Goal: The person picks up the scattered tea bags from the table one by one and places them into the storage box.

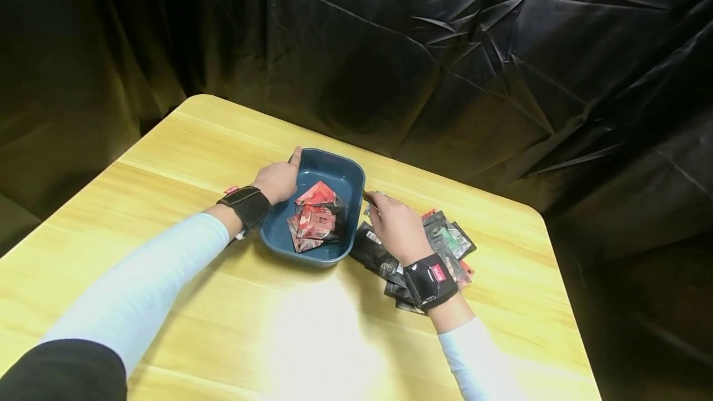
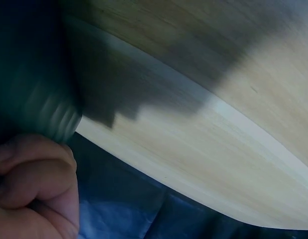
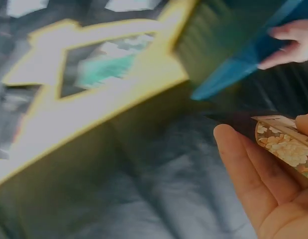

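A dark blue plastic bin point(image 1: 325, 257) stands on the table, with several red and black flat sachets point(image 1: 316, 221) lying inside. My left hand point(image 1: 278, 181) grips the bin's left rim, one finger pointing along it; the left wrist view shows curled fingers point(image 2: 37, 172) against the bin's side. Just outside the bin's right wall, my right hand point(image 1: 398, 228) pinches a flat sachet point(image 3: 288, 147) with a pale flower print between thumb and fingers. Beneath and beside that hand spreads a pile of black, green and red sachets point(image 1: 453, 240), partly hidden by the wrist.
The light wooden table point(image 1: 223, 327) has rounded corners, and its far edge runs just behind the bin. A black sheet point(image 1: 356, 48) hangs beyond the table. Bright glare lies on the tabletop in front of the bin.
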{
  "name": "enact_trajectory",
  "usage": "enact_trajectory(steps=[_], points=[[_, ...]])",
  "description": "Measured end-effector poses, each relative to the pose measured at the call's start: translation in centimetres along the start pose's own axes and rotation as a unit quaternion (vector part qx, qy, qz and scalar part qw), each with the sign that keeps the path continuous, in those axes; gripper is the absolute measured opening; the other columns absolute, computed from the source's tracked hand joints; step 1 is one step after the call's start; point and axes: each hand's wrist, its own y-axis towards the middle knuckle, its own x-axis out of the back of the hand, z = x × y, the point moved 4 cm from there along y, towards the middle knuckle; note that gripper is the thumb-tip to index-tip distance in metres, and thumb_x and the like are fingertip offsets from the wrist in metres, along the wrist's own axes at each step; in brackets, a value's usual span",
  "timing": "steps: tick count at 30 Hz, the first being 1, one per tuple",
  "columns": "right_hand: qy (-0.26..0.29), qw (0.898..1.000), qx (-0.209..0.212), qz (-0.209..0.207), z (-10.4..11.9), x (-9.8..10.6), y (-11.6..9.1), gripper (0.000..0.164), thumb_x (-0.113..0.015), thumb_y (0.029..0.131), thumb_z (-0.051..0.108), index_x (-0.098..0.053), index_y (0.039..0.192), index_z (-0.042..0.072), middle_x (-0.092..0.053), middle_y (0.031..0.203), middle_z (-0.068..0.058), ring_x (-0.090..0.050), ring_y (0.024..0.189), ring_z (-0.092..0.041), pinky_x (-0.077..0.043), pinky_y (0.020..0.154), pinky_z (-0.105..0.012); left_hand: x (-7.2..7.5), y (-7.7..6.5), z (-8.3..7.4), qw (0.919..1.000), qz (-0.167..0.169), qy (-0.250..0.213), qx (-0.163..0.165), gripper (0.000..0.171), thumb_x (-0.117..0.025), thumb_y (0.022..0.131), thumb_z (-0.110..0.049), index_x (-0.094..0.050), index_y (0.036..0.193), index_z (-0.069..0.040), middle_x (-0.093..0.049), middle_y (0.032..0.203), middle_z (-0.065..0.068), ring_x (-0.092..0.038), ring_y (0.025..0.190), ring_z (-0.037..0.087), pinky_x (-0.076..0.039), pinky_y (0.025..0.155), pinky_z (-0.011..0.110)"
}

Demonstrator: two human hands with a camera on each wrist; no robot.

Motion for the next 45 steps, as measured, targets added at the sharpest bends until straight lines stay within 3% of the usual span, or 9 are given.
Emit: enact_trajectory(steps=[9,13,17,21,24,31,37,41,45], points=[[-0.048,0.997,0.056,0.012,3.9,1.2,2.8,0.035,-0.061,0.089,0.018,-0.059,0.123,0.009,-0.07,0.103,-0.008,-0.068,0.089,-0.023,-0.054,0.067,-0.036,0.2,0.0,-0.3,1.0,-0.003,-0.001,-0.001,0.083,-0.054,0.087,-0.008,0.0,0.15,-0.002,-0.045,0.057,0.004,-0.048,0.049,0.018,-0.035,0.043,0.027],[-0.011,0.996,0.042,0.076,4.3,0.3,3.0,0.07,-0.067,0.08,0.052,-0.047,0.137,0.017,-0.06,0.127,-0.01,-0.062,0.109,-0.031,-0.051,0.082,-0.045,0.2,0.1,-0.2,1.0,0.0,-0.005,0.0,0.084,-0.055,0.087,-0.008,0.0,0.15,-0.002,-0.047,0.059,0.005,-0.049,0.05,0.019,-0.036,0.044,0.028],[0.005,0.991,0.001,0.135,3.2,-0.4,2.2,0.081,-0.056,0.078,0.068,-0.04,0.143,0.022,-0.046,0.141,-0.013,-0.05,0.124,-0.037,-0.044,0.094,-0.051,0.3,0.1,-0.3,1.0,0.0,-0.001,-0.001,0.084,-0.055,0.087,-0.009,0.0,0.15,-0.001,-0.051,0.06,0.006,-0.05,0.052,0.02,-0.037,0.044,0.029],[-0.015,0.991,-0.027,0.13,1.0,-0.7,0.8,0.051,-0.052,0.092,0.042,-0.053,0.132,0.012,-0.055,0.132,-0.013,-0.054,0.119,-0.031,-0.046,0.093,-0.046,0.5,0.1,-0.5,1.0,-0.003,0.004,-0.004,0.085,-0.056,0.086,-0.009,0.0,0.15,-0.001,-0.052,0.06,0.006,-0.051,0.053,0.019,-0.038,0.045,0.03],[-0.027,0.987,-0.05,0.149,-0.6,-1.7,-0.7,0.039,-0.056,0.089,0.026,-0.06,0.123,0.007,-0.062,0.12,-0.013,-0.06,0.107,-0.03,-0.049,0.086,-0.045,0.5,0.1,-0.5,1.0,-0.004,0.007,-0.004,0.085,-0.057,0.086,-0.009,0.0,0.15,0.0,-0.052,0.06,0.006,-0.051,0.053,0.019,-0.038,0.045,0.029],[-0.019,0.953,-0.094,0.289,-2.6,-6.1,-3.7,0.083,-0.065,0.077,0.057,-0.041,0.142,0.012,-0.042,0.143,-0.018,-0.046,0.127,-0.037,-0.041,0.098,-0.049,0.4,-0.1,-0.6,0.9999,0.001,0.01,-0.004,0.086,-0.057,0.086,-0.01,-0.001,0.15,0.0,-0.053,0.06,0.006,-0.052,0.053,0.02,-0.038,0.045,0.03],[-0.045,0.967,-0.042,0.245,-2.4,-7.1,-4.2,0.066,-0.068,0.078,0.032,-0.048,0.136,0.007,-0.059,0.126,-0.015,-0.062,0.104,-0.031,-0.05,0.083,-0.044,0.3,-0.2,-0.4,1.0,0.002,0.004,-0.001,0.085,-0.057,0.086,-0.01,-0.001,0.15,-0.001,-0.054,0.063,0.007,-0.053,0.055,0.021,-0.038,0.046,0.029],[-0.09,0.982,0.015,0.167,-2.0,-7.2,-4.5,0.044,-0.061,0.081,0.015,-0.055,0.123,0.003,-0.068,0.099,-0.013,-0.066,0.086,-0.029,-0.053,0.067,-0.041,0.2,-0.3,-0.1,1.0,0.001,0.002,0.0,0.085,-0.057,0.086,-0.008,-0.001,0.15,0.0,-0.055,0.063,0.008,-0.053,0.056,0.021,-0.038,0.046,0.029],[-0.111,0.991,0.015,0.07,-2.3,-6.0,-4.2,0.03,-0.061,0.081,0.01,-0.061,0.111,0.004,-0.067,0.077,-0.009,-0.064,0.067,-0.025,-0.049,0.053,-0.037,0.1,-0.2,0.1,1.0,0.004,0.004,-0.002,0.085,-0.056,0.086,-0.009,0.0,0.149,0.001,-0.055,0.063,0.008,-0.053,0.056,0.021,-0.039,0.046,0.03]])
